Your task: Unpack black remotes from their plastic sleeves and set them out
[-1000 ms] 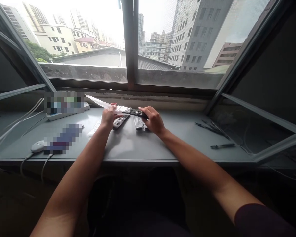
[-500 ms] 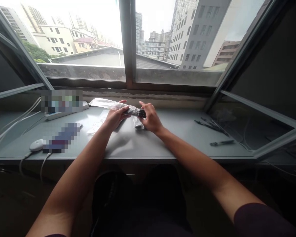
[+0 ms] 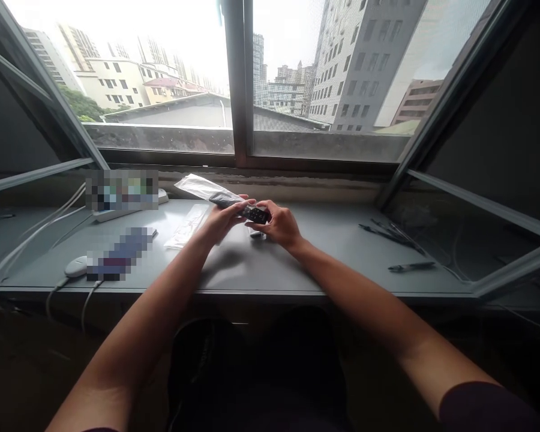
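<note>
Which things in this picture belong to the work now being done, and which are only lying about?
In the work:
- black remote control, held, partly inside the sleeve
- plastic sleeve
- probably the white plastic wrapping on the desk

Apparently just lying about:
- pen
- white power strip
- white rounded device with cable

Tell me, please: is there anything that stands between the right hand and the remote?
Nothing visible does: the right hand holds the remote by its near end, which appears to stick out of the clear bag. Farther back, at the left hand, the bag covers it.
</note>
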`<control>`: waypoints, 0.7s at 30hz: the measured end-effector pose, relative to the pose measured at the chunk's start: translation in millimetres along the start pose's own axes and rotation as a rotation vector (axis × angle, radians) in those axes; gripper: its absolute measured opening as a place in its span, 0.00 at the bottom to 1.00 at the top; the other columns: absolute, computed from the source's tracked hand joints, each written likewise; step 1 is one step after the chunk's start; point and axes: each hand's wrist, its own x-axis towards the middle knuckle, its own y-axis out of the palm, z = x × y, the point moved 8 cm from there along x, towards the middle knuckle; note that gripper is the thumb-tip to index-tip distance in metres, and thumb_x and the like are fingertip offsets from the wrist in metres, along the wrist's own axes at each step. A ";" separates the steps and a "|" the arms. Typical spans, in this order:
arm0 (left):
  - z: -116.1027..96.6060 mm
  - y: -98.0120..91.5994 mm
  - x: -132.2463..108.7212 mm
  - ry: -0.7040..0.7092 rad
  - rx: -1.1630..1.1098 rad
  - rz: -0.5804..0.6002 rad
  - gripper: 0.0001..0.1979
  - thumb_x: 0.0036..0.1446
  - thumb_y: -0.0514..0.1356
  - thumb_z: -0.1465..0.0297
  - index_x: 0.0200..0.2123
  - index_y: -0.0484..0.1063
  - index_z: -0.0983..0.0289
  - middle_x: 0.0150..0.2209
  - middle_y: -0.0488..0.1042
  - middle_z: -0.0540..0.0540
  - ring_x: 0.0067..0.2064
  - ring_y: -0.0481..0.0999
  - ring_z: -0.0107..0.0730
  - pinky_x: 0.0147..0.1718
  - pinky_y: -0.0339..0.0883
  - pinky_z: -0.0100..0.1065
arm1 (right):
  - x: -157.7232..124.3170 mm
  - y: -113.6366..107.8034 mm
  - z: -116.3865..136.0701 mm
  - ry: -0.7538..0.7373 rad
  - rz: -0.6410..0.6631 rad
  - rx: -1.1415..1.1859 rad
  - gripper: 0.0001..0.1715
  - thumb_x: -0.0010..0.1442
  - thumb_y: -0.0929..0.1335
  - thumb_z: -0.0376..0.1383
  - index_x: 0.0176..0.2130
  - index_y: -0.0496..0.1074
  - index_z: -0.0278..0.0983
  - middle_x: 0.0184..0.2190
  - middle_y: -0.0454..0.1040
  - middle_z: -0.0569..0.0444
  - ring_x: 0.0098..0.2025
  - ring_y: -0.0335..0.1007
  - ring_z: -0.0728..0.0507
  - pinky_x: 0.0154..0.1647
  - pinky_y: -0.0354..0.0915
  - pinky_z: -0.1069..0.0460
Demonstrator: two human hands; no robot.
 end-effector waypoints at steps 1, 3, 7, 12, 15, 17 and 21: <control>0.3 1.8 -0.4 -0.003 0.005 0.020 0.27 0.52 0.82 0.66 0.53 0.81 0.65 0.55 0.85 0.67 0.49 0.87 0.44 0.39 0.79 0.31 | -0.2 -0.6 1.9 -0.006 -0.009 0.016 0.33 0.57 0.85 0.50 0.57 0.80 0.46 0.41 0.87 0.53 0.38 0.83 0.37 0.43 0.73 0.46; -2.5 2.7 -0.1 0.011 -0.020 0.042 0.27 0.53 0.81 0.64 0.54 0.81 0.65 0.55 0.85 0.67 0.49 0.87 0.43 0.40 0.79 0.31 | -0.1 -2.3 3.7 -0.016 -0.021 0.050 0.32 0.58 0.84 0.51 0.57 0.81 0.45 0.40 0.87 0.53 0.37 0.83 0.38 0.44 0.73 0.46; -10.8 -5.3 2.9 0.058 -0.097 -0.010 0.23 0.59 0.78 0.59 0.51 0.81 0.65 0.52 0.85 0.66 0.46 0.86 0.38 0.35 0.77 0.29 | 0.5 -5.3 -0.6 0.008 -0.038 0.058 0.31 0.60 0.83 0.53 0.56 0.81 0.44 0.38 0.86 0.53 0.35 0.82 0.39 0.43 0.74 0.46; -8.6 -15.9 6.4 0.072 -0.079 -0.118 0.18 0.60 0.76 0.62 0.47 0.79 0.63 0.45 0.86 0.61 0.42 0.85 0.37 0.34 0.75 0.28 | -1.1 3.4 3.5 -0.047 0.030 0.068 0.46 0.56 0.85 0.53 0.67 0.77 0.42 0.49 0.87 0.46 0.44 0.84 0.34 0.50 0.76 0.43; -9.7 -26.5 7.7 0.121 -0.086 -0.231 0.15 0.60 0.75 0.63 0.43 0.77 0.63 0.43 0.86 0.59 0.38 0.83 0.34 0.34 0.75 0.29 | -5.9 16.3 16.0 -0.148 0.168 0.144 0.53 0.60 0.83 0.48 0.76 0.67 0.43 0.61 0.82 0.42 0.46 0.84 0.35 0.51 0.78 0.42; -10.1 -30.7 8.3 0.138 -0.085 -0.270 0.14 0.61 0.74 0.63 0.42 0.76 0.64 0.42 0.85 0.59 0.37 0.82 0.33 0.35 0.75 0.30 | -9.7 23.6 22.1 -0.187 0.250 0.172 0.51 0.64 0.80 0.44 0.78 0.64 0.47 0.63 0.81 0.44 0.46 0.83 0.36 0.48 0.79 0.43; -4.0 -24.0 8.8 0.112 -0.026 -0.208 0.16 0.59 0.75 0.61 0.42 0.75 0.63 0.39 0.83 0.56 0.36 0.81 0.33 0.35 0.75 0.31 | -10.3 23.1 24.0 -0.236 0.222 0.181 0.54 0.62 0.82 0.42 0.79 0.63 0.47 0.56 0.85 0.47 0.49 0.82 0.36 0.52 0.78 0.43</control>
